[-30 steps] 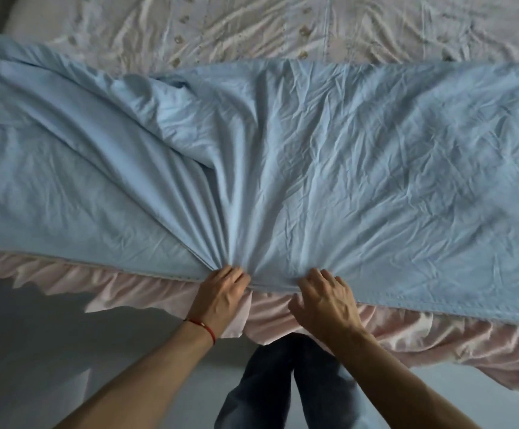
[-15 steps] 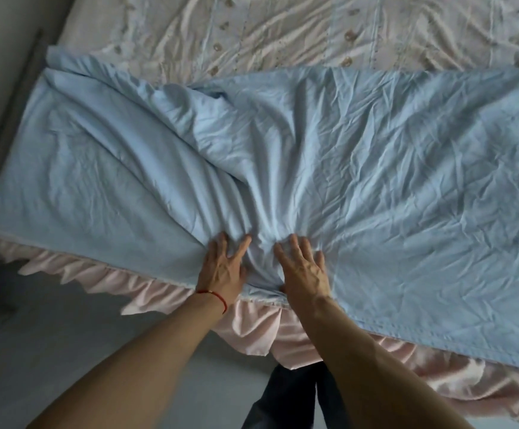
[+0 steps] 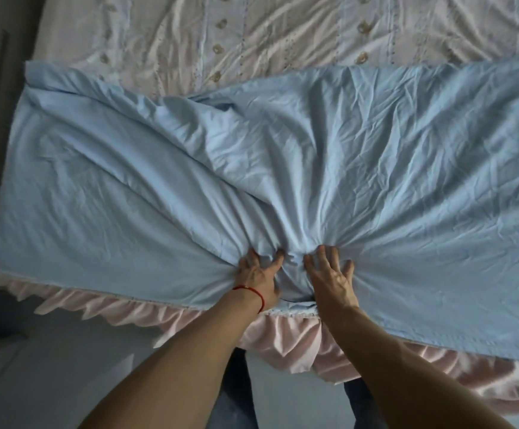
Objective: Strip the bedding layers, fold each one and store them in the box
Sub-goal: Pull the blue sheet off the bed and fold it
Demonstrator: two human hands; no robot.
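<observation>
Blue sheet (image 3: 375,181) bunches near its front edge; left hand (image 3: 259,277) clutches folds, right hand (image 3: 329,280) presses it spread-fingered.

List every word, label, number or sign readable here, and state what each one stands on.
None: no readable text shows anywhere in this view.
The blue sheet is plain cloth.
The pale bedspread shows only stripes and small round motifs, no letters.
The pink ruffle and the red string on the left wrist carry no writing.
</observation>
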